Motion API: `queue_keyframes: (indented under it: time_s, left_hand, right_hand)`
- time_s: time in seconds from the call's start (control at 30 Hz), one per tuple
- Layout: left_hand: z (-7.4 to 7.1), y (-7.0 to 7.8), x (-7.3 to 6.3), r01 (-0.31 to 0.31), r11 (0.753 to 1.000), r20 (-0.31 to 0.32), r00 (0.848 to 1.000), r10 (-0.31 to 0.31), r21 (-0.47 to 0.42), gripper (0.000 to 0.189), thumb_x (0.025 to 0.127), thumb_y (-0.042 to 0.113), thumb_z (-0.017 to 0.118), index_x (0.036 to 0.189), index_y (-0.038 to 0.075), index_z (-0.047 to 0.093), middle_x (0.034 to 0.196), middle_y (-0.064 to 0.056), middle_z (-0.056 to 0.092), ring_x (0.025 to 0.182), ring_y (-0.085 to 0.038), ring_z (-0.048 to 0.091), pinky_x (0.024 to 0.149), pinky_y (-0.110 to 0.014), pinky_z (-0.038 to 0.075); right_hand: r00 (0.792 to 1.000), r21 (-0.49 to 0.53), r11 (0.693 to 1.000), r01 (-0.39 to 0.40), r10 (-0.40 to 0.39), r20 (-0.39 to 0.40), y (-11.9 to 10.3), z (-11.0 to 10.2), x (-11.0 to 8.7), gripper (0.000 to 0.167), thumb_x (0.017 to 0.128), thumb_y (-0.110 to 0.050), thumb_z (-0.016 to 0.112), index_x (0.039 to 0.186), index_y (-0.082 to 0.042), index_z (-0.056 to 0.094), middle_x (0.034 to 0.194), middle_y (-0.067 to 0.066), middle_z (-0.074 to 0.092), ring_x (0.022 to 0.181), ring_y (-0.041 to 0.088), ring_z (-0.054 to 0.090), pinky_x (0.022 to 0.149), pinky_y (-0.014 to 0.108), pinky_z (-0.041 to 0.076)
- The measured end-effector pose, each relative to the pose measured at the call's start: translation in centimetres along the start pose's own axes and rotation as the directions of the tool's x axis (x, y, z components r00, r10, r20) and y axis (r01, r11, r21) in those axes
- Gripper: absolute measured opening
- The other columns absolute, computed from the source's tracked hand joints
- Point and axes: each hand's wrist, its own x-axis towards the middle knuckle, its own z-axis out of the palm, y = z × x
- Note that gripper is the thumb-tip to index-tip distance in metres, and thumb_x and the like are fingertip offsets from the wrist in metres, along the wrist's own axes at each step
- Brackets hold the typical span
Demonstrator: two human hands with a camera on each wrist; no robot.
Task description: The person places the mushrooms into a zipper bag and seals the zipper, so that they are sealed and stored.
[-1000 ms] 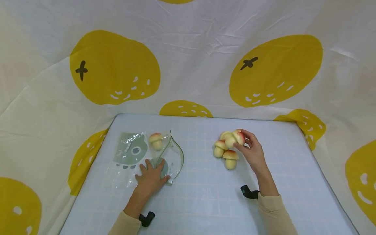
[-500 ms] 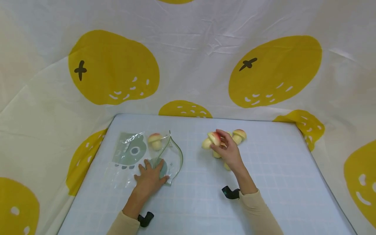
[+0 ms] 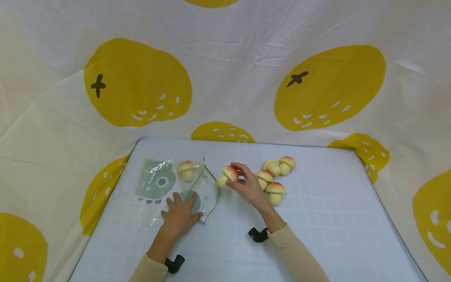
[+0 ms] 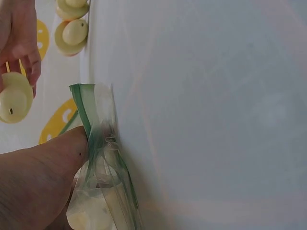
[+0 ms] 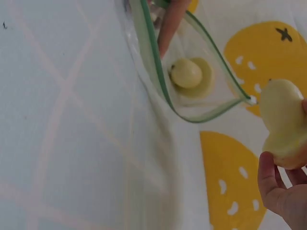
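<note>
A clear zip bag [image 3: 211, 196] with a green dinosaur print lies at the left of the table, its green-edged mouth gaping to the right. Inside it rests one toy mushroom [image 3: 186, 170], seen through the opening in the right wrist view [image 5: 187, 73]. My left hand [image 3: 180, 214] presses on the bag with spread fingers, near its mouth. Between fingers and thumb, my right hand [image 3: 248, 186] pinches another toy mushroom [image 3: 227, 176], cream with a reddish cap. It is just right of the bag's mouth, apart from it.
Several more toy mushrooms [image 3: 276, 193] sit in a cluster right of my right hand. A pale checked cloth covers the table [image 3: 334, 203]. Behind it hangs a white curtain [image 3: 232, 78] with yellow fruit prints. Each wrist carries a small black camera mount [image 3: 258, 235].
My right hand has carried a mushroom leftward from the cluster to beside the bag's mouth. The left hand and the bag have stayed in place.
</note>
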Motion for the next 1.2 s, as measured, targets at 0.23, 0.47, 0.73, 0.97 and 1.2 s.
queue_keyframes:
  time_s: [0.23,0.47,0.73,0.97,1.2]
  left_hand:
    - [0.2,-0.1,0.1,0.010,1.000,0.005,1.000,-0.010,0.002,0.073,0.089,0.048,0.072,0.150,0.016,0.048,0.141,-0.052,0.026,0.125,-0.074,0.026,0.081,-0.085,0.033]
    - [0.5,-0.4,0.3,0.017,1.000,0.011,1.000,-0.017,0.002,0.073,0.089,0.049,0.072,0.150,0.017,0.048,0.141,-0.051,0.026,0.125,-0.073,0.025,0.081,-0.085,0.032]
    - [0.6,-0.4,0.4,0.018,1.000,0.009,1.000,-0.018,0.006,0.073,0.089,0.049,0.072,0.150,0.018,0.047,0.141,-0.051,0.026,0.125,-0.073,0.026,0.081,-0.084,0.033]
    - [0.4,-0.2,0.3,0.015,1.000,0.002,1.000,-0.015,0.002,0.072,0.089,0.049,0.072,0.150,0.017,0.048,0.141,-0.051,0.027,0.125,-0.072,0.027,0.081,-0.084,0.034]
    - [0.2,0.0,0.1,0.017,1.000,-0.005,1.000,-0.017,0.012,0.072,0.089,0.048,0.073,0.149,0.016,0.050,0.140,-0.051,0.028,0.124,-0.073,0.028,0.081,-0.084,0.034]
  right_hand:
    - [0.996,-0.050,0.999,-0.016,0.021,0.091,1.8,2.4,0.7,0.059,0.086,-0.003,0.078,0.140,-0.004,0.053,0.136,0.015,0.056,0.113,0.029,0.057,0.088,0.033,0.053]
    - [0.981,-0.176,0.984,0.003,0.032,0.192,3.0,4.4,1.2,0.059,0.087,-0.013,0.080,0.139,-0.004,0.054,0.133,0.009,0.059,0.108,0.028,0.060,0.086,0.032,0.054]
    - [0.989,-0.410,0.909,0.068,-0.009,0.145,3.5,6.3,2.3,0.056,0.086,-0.014,0.080,0.135,0.001,0.056,0.124,0.014,0.062,0.097,0.022,0.058,0.078,0.029,0.050]
    - [1.000,-0.514,0.858,0.015,-0.003,0.024,4.0,7.6,2.6,0.059,0.086,-0.020,0.080,0.133,0.006,0.055,0.116,0.018,0.059,0.100,0.026,0.058,0.083,0.036,0.051]
    - [0.998,-0.557,0.830,-0.026,-0.011,-0.064,4.0,8.0,2.1,0.055,0.084,-0.023,0.082,0.127,0.000,0.056,0.110,0.015,0.047,0.089,0.021,0.053,0.079,0.035,0.051]
